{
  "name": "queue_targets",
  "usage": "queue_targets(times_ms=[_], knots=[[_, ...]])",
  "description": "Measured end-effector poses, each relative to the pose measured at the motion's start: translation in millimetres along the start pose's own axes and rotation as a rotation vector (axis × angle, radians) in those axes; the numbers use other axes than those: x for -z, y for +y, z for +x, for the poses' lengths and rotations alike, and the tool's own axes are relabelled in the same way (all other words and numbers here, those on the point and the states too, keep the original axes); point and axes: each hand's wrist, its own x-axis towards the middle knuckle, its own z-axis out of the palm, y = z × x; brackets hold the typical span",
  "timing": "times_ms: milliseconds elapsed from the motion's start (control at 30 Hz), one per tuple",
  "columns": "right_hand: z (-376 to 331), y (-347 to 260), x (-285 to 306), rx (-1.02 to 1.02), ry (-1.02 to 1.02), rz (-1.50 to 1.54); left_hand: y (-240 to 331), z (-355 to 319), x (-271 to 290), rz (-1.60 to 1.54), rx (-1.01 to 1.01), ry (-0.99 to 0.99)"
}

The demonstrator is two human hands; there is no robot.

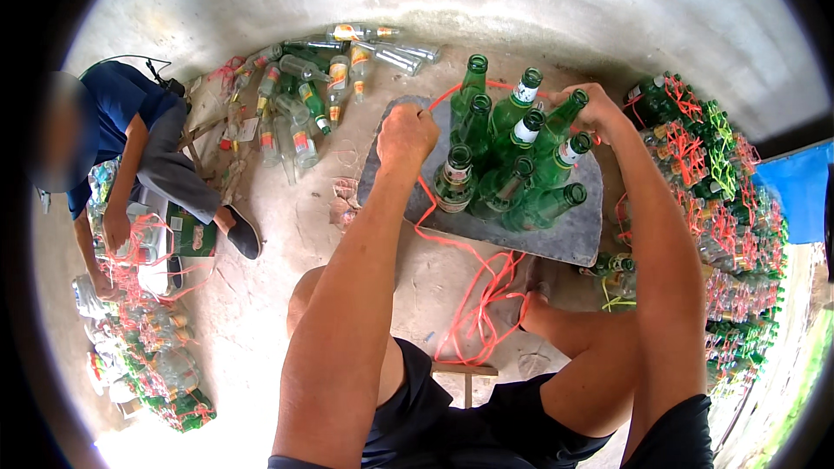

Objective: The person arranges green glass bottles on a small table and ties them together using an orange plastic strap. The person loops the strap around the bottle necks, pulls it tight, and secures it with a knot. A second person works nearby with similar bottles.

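Note:
Several green glass bottles [512, 152] stand upright in a tight cluster on a dark grey slab [556, 247]. Red plastic string [486, 287] passes behind the bottles, and a loose tangle of it hangs from the slab's near edge toward the floor. At the cluster's left side my left hand [408, 132] is closed in a fist on the string. My right hand [595, 111] is closed on the string at the far right, close beside a tilted bottle neck; its fingertips are partly hidden.
Loose clear and green bottles [300, 104] lie on the floor by the wall. Tied bundles of bottles [695, 165] are stacked at the right, others [165, 347] at the lower left. On the left a seated person [130, 139] handles red string. A small wooden stool [465, 371] shows below me.

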Motion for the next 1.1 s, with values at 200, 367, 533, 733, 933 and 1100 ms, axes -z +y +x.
queue_targets(times_ms=[200,367,533,733,933,1100], knots=[[0,20,-16,-0.044,0.05,0.199,-8,3,-11,-0.009,0.049,-0.016],[29,62,-8,-0.021,0.067,0.167,-12,12,-24,-0.037,0.032,0.006],[42,82,-20,0.102,0.111,0.182,-20,18,-27,-0.041,0.022,0.037],[39,102,-11,0.156,-0.064,-0.022,-18,20,-26,-0.07,0.103,0.005],[36,133,-9,0.009,-0.126,0.399,-17,30,-42,-0.025,0.1,-0.043],[24,148,-18,0.087,-0.137,0.375,-13,31,-51,0.06,0.115,-0.071]])
